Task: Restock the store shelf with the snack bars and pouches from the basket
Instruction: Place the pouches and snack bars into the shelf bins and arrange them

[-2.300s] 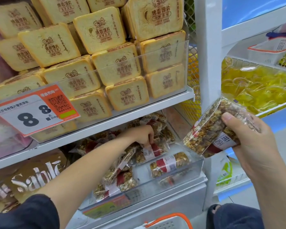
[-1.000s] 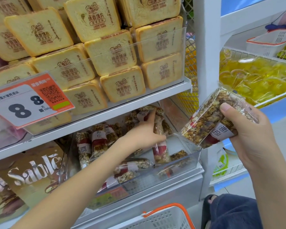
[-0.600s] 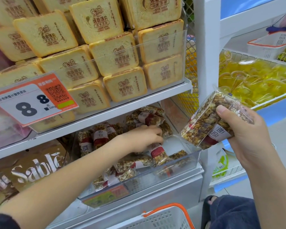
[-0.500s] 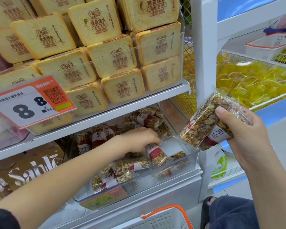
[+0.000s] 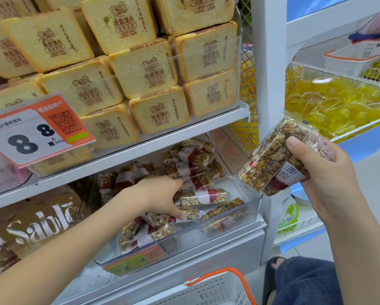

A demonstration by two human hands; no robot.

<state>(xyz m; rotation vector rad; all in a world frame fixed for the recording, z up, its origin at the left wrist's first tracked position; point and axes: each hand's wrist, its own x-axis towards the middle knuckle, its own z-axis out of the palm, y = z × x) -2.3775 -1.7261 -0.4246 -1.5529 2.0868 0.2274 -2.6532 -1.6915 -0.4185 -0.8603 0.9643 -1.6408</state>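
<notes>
Several nut snack bars (image 5: 191, 157) in clear wrap with red-and-white labels lie piled in a clear plastic bin (image 5: 254, 208) on the lower shelf. My left hand (image 5: 160, 198) reaches into the bin, thumb and fingers round the left end of one snack bar (image 5: 204, 197) lying crosswise on the pile. My right hand (image 5: 325, 172) grips a stack of the same bars (image 5: 270, 159) in the air just right of the bin, in front of the white shelf post (image 5: 270, 84). The white basket (image 5: 215, 289) with an orange handle sits at the bottom edge; its inside is hidden.
The shelf above (image 5: 162, 146) holds stacked toast-slice packs (image 5: 145, 71) behind a clear guard, with a price tag (image 5: 35, 133) reading 8.8. Brown Sablé boxes (image 5: 37, 223) stand left of the bin. Yellow packs (image 5: 338, 102) fill a wire tray to the right.
My left hand has set its snack bar down from upright to lying flat on the pile and moved lower in the bin. My right hand with its stack has hardly moved.
</notes>
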